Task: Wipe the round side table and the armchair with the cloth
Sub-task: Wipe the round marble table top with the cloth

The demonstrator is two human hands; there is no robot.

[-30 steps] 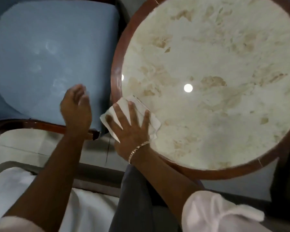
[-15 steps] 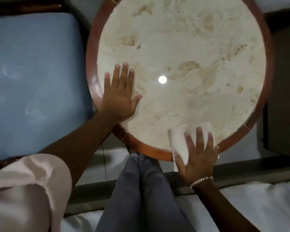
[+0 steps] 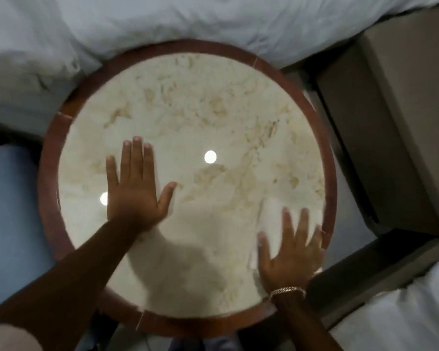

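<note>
Round marble-topped desk with a reddish wooden rim fills the middle, white bedding at the far side, blue armchair seat on the left. Left hand is spread flat on the stone, grip released. Right hand, also flat, presses a blurry white cloth onto the near right edge, gold bracelet at the wrist.
</note>
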